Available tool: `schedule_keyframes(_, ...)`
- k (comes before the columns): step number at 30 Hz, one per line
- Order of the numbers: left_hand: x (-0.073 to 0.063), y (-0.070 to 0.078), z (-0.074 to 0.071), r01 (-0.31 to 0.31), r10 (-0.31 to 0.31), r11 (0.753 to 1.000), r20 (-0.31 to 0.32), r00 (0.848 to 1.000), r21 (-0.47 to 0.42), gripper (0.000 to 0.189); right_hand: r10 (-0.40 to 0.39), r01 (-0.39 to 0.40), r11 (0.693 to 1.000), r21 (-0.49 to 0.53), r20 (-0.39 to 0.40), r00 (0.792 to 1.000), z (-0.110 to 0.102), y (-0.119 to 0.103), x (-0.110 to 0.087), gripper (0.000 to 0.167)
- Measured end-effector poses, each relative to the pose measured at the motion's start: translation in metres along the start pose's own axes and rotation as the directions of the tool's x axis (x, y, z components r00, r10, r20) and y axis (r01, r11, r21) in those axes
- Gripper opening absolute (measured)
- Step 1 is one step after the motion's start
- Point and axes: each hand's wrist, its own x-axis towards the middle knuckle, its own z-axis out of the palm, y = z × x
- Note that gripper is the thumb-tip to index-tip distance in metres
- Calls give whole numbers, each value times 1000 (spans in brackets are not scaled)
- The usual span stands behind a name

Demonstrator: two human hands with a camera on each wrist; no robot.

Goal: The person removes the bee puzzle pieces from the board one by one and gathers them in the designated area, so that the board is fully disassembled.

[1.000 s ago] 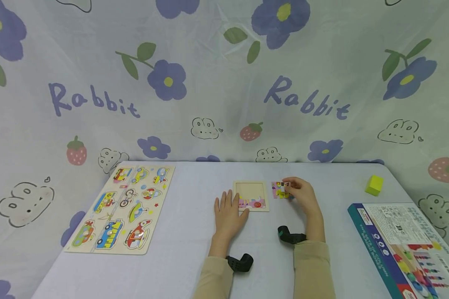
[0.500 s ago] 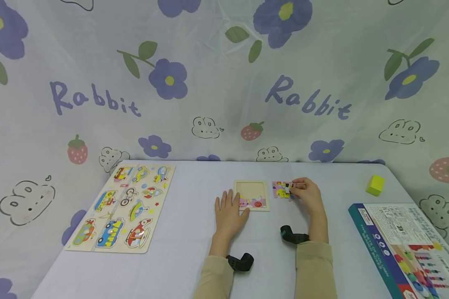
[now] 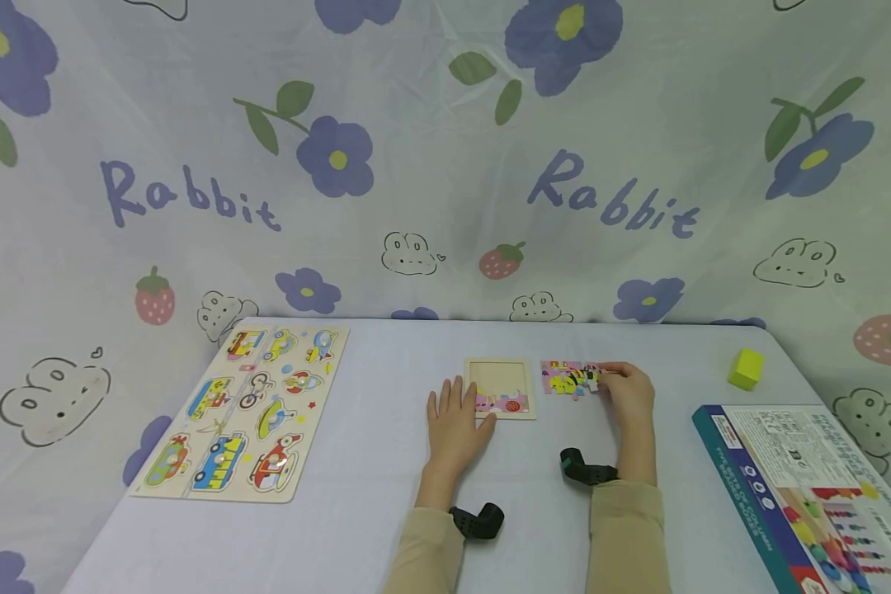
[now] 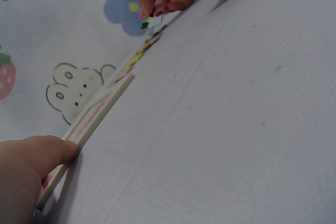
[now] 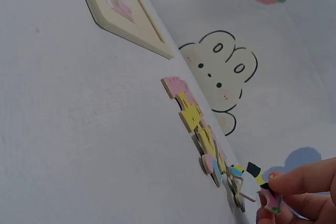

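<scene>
My left hand lies with straight fingers on the left edge of a small wooden puzzle tray; its thumb presses the near rim in the left wrist view. Pink pieces with a red round shape fill the tray's lower part. To the right of it, a cluster of jigsaw pieces, pink and yellow, lies on the cloth. At the cluster's right end, my right hand pinches a jigsaw piece with pink and black on it. That piece looks slightly raised and tilted. The fingers partly hide it.
A wooden vehicle puzzle board lies at the left of the white table. On the right are a yellow block and a large printed box. A patterned curtain hangs behind the table.
My right hand has moved right, from over the jigsaw pieces to their right end, so more of them show. The left hand has stayed on the tray.
</scene>
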Motion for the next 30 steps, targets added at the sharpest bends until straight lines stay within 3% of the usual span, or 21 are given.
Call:
schedule_keyframes(9, -1, 0, 0, -5, 5, 1000, -8, 1000, -8, 61, 42, -42, 998, -56, 3, 999, -5, 1, -1, 33)
schedule_keyframes(30, 1, -1, 2, 3, -3, 1000, 5, 1000, -3, 61, -26, 21, 988, -151, -36, 999, -1, 6, 0, 30)
